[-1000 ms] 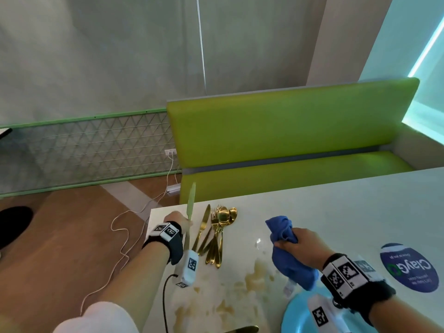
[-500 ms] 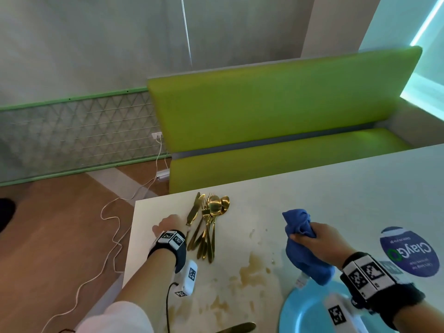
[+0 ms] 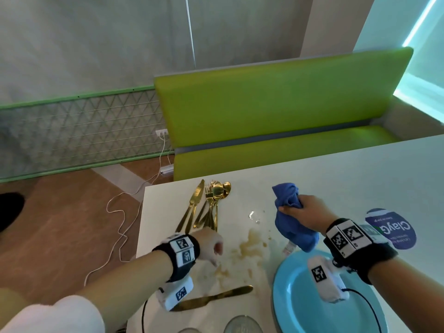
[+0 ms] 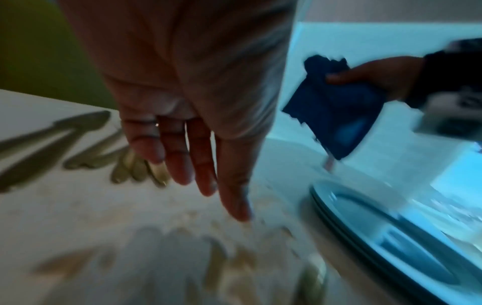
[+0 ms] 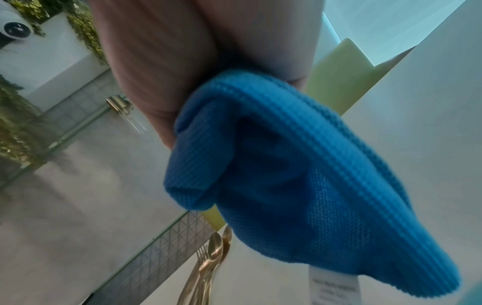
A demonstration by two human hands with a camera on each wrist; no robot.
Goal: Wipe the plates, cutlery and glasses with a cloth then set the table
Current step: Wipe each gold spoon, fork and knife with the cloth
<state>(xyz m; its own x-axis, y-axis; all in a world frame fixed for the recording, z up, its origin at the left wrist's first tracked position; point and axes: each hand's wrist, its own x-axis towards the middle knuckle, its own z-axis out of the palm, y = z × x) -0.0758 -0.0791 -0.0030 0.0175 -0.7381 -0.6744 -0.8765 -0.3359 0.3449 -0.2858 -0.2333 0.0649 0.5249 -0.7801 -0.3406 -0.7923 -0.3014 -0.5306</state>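
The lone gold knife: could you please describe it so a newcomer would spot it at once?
Start from the white table and its blue plate. Left of the plate, at the near edge, the knife lies crosswise by itself, apart from the cutlery bundle at the far corner.

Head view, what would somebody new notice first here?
Probably the bright green bench behind the white table. Next, the blue cloth bunched in the right hand above the blue plate. Then the gold cutlery fanned at the table's far left corner, brown stains beside the open left hand.
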